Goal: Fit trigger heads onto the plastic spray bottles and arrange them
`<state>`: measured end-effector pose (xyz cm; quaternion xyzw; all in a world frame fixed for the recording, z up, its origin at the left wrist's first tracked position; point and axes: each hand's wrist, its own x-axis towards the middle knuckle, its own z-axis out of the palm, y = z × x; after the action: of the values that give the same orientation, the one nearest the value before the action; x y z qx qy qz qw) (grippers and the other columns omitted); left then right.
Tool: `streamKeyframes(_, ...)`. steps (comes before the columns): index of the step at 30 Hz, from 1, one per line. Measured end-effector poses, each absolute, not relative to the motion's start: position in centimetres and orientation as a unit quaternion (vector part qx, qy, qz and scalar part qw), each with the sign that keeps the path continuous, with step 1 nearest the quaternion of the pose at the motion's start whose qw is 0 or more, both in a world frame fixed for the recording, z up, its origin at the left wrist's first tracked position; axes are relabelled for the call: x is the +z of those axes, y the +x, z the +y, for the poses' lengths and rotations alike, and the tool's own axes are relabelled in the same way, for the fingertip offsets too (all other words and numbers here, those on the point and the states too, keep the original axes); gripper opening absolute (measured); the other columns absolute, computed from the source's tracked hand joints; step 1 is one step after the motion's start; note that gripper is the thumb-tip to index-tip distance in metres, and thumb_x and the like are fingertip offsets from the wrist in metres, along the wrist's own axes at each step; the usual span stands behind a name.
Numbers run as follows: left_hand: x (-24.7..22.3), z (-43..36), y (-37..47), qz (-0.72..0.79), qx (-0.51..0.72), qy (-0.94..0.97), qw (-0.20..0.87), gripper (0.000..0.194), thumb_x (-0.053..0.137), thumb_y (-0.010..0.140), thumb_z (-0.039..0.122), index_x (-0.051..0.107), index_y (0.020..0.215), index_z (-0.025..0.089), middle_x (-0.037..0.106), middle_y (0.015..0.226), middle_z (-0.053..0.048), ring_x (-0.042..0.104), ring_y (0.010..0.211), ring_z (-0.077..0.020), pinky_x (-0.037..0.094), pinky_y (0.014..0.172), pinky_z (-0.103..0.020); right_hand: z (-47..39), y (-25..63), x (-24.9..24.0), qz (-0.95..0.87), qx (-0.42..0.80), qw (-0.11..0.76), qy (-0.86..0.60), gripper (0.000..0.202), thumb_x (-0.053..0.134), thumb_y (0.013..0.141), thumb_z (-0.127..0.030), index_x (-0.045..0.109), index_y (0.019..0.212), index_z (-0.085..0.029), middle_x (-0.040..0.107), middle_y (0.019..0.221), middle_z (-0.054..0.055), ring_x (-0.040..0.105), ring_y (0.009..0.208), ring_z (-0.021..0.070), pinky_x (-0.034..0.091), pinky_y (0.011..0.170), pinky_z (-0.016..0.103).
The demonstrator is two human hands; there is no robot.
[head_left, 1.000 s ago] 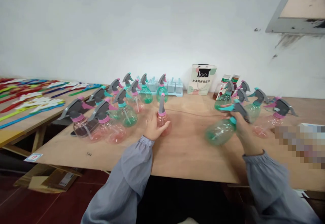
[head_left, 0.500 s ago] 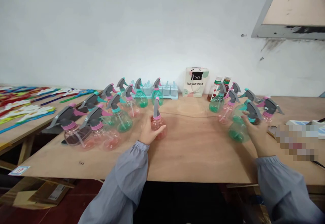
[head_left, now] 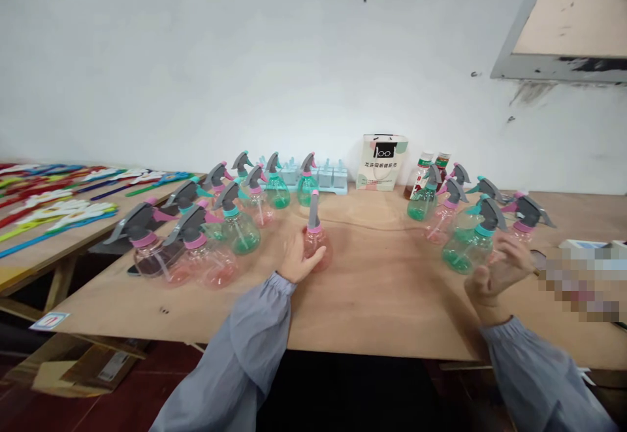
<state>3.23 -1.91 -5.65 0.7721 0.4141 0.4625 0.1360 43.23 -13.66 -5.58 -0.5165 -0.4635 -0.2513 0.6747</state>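
Note:
A pink spray bottle [head_left: 321, 249] with a grey trigger head stands near the middle of the wooden table [head_left: 382, 314]. My left hand [head_left: 298, 259] is wrapped round its left side, thumb across the front. On the right, my right hand [head_left: 499, 275] is raised with fingers apart and nothing in it, just beside a green spray bottle [head_left: 465, 249] with a teal collar. More pink and green bottles stand behind that one. To the left is a group of several spray bottles, among them a green one [head_left: 241, 231] and a pink one [head_left: 218, 265].
Against the wall stand light blue moulds [head_left: 333, 178], a paper bag [head_left: 382, 164] and two red-brown drink bottles [head_left: 418, 174]. A second table [head_left: 29, 265] at the left holds colourful flat pieces [head_left: 73, 213]. A white tray [head_left: 592, 249] lies at the far right.
My right hand has let go of the green bottle's head and drawn back toward me, fingers apart. My left hand still holds the pink bottle. The whole view has shifted slightly.

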Motion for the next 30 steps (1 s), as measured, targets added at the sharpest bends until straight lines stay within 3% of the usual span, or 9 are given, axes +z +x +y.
streamKeyframes(2, -6.2, -2.1, 3.8, 0.408, 0.442, 0.784, 0.154, 0.056, 0.059, 0.081, 0.038, 0.048, 0.132, 0.018, 0.064, 0.126, -0.017, 0.061, 0.121, -0.033, 0.046, 0.105, -0.052, -13.5, 39.4, -5.1, -0.59, -0.231, 0.622, -0.461, 0.037, 0.066, 0.076, -0.049, 0.059, 0.104, -0.027, 0.062, 0.112, 0.013, 0.061, 0.112, 0.0377, 0.045, 0.1, 0.062)
streamKeyframes(5, -6.8, -3.0, 5.2, 0.387, 0.442, 0.793, 0.161, 0.06, 0.058, 0.081, 0.035, 0.044, 0.137, 0.017, 0.062, 0.13, -0.018, 0.06, 0.124, -0.0321, 0.046, 0.106, -0.051, -11.5, 32.9, -3.6, -0.687, 0.005, 0.529, -0.499, 0.027, 0.063, 0.086, -0.038, 0.061, 0.111, -0.027, 0.068, 0.112, 0.011, 0.065, 0.109, 0.0304, 0.048, 0.101, 0.055)
streamKeyframes(9, -6.8, -5.3, 7.5, 0.395, 0.447, 0.791, 0.132, 0.064, 0.066, 0.08, 0.043, 0.044, 0.136, 0.02, 0.062, 0.127, -0.018, 0.061, 0.12, -0.035, 0.049, 0.1, -0.053, -7.5, 26.2, -1.1, -0.695, 0.279, 0.502, -0.433, 0.077, 0.083, 0.07, -0.044, 0.048, 0.137, -0.031, 0.048, 0.151, 0.01, 0.049, 0.138, 0.0307, 0.044, 0.112, 0.05)
streamKeyframes(11, -6.7, -6.4, 8.3, 0.41, 0.436, 0.79, 0.133, 0.065, 0.071, 0.075, 0.05, 0.05, 0.129, 0.021, 0.064, 0.119, -0.017, 0.063, 0.113, -0.0379, 0.051, 0.093, -0.057, -6.3, 24.6, -0.5, -0.697, 0.341, 0.502, -0.382, 0.077, 0.08, 0.074, -0.044, 0.044, 0.141, -0.034, 0.044, 0.155, 0.006, 0.045, 0.142, 0.0269, 0.042, 0.115, 0.045)
streamKeyframes(15, -6.4, -5.2, 8.3, 0.396, 0.487, 0.746, 0.222, 0.031, 0.057, 0.084, 0.053, 0.061, 0.092, 0.023, 0.068, 0.091, -0.008, 0.067, 0.091, -0.029, 0.055, 0.086, -0.05, -5.8, 24.3, -0.4, -0.701, 0.349, 0.523, -0.337, 0.057, 0.065, 0.087, -0.043, 0.049, 0.14, -0.034, 0.059, 0.14, 0.005, 0.052, 0.135, 0.0215, 0.037, 0.119, 0.043)
streamKeyframes(17, -5.8, -2.2, 7.6, 0.418, 0.525, 0.702, 0.24, 0.034, 0.035, 0.095, 0.043, 0.056, 0.078, 0.023, 0.065, 0.08, -0.005, 0.066, 0.082, -0.0224, 0.056, 0.082, -0.042, -6.0, 24.9, -0.6, -0.7, 0.341, 0.532, -0.334, 0.058, 0.066, 0.086, -0.042, 0.051, 0.141, -0.033, 0.064, 0.134, 0.005, 0.054, 0.133, 0.0218, 0.034, 0.12, 0.045)
streamKeyframes(21, -3.3, 6.9, 6.0, 0.508, 0.559, 0.622, 0.206, 0.012, 0.05, 0.087, 0.031, 0.053, 0.088, 0.02, 0.065, 0.093, -0.007, 0.065, 0.093, -0.0207, 0.054, 0.089, -0.04, -6.3, 25.9, -0.9, -0.692, 0.335, 0.547, -0.332, 0.06, 0.069, 0.084, -0.039, 0.053, 0.141, -0.034, 0.066, 0.131, 0.006, 0.057, 0.13, 0.0232, 0.039, 0.116, 0.046)
streamKeyframes(26, -1.1, 16.6, 5.7, 0.548, 0.56, 0.597, 0.173, 0.06, 0.078, 0.069, 0.031, 0.049, 0.118, 0.013, 0.054, 0.132, -0.021, 0.051, 0.131, -0.0303, 0.039, 0.111, -0.048, -6.8, 26.1, -1.0, -0.7, 0.305, 0.534, -0.363, 0.043, 0.063, 0.088, -0.034, 0.064, 0.13, -0.033, 0.073, 0.114, 0.005, 0.066, 0.116, 0.0249, 0.052, 0.102, 0.044)
streamKeyframes(30, -1.3, 20.3, 6.3, 0.545, 0.513, 0.644, 0.161, 0.082, 0.085, 0.065, 0.034, 0.042, 0.131, 0.012, 0.053, 0.136, -0.024, 0.044, 0.139, -0.035, 0.037, 0.114, -0.051, -7.2, 26.2, -0.4, -0.738, 0.266, 0.511, -0.352, 0.045, 0.059, 0.09, -0.031, 0.061, 0.135, -0.034, 0.073, 0.117, 0.004, 0.067, 0.109, 0.0227, 0.052, 0.102, 0.043)
